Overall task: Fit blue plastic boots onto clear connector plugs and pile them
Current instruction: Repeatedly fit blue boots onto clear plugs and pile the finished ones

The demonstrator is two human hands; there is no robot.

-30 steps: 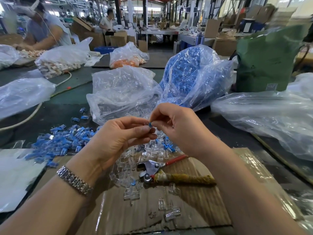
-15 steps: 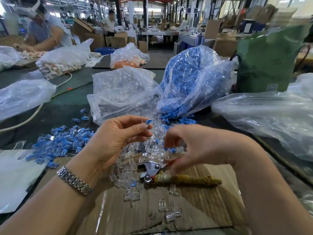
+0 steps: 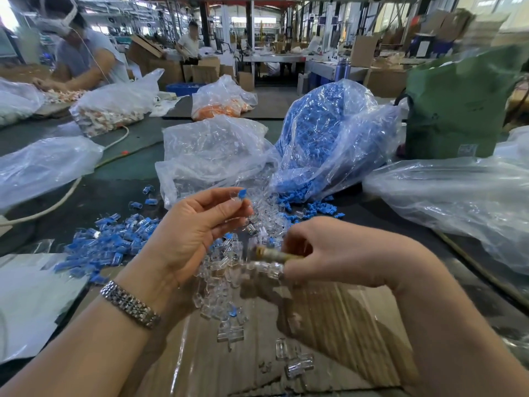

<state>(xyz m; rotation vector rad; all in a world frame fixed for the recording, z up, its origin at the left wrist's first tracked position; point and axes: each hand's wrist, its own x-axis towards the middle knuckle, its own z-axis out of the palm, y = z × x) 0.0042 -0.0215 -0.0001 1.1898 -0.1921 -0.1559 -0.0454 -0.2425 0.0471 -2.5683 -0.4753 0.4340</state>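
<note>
My left hand is raised palm-up and pinches a clear connector plug with a blue boot between thumb and fingertips. Lower and to the right, my right hand grips the tape-wrapped handle of the pliers, which look blurred just above the loose clear plugs. A pile of plugs with blue boots on them lies to the left on the dark table. Loose blue boots spill from the bag of blue boots. Beside it sits the bag of clear plugs.
Taped cardboard covers the near table, with a few stray clear plugs on it. Large plastic bags lie at the right and left. A green sack stands at the back right. A pale cable runs along the left. Other people work far behind.
My right hand left the plug, dropped to the cardboard and took hold of the pliers' handle. My left hand kept the plug with its boot and stayed raised.
</note>
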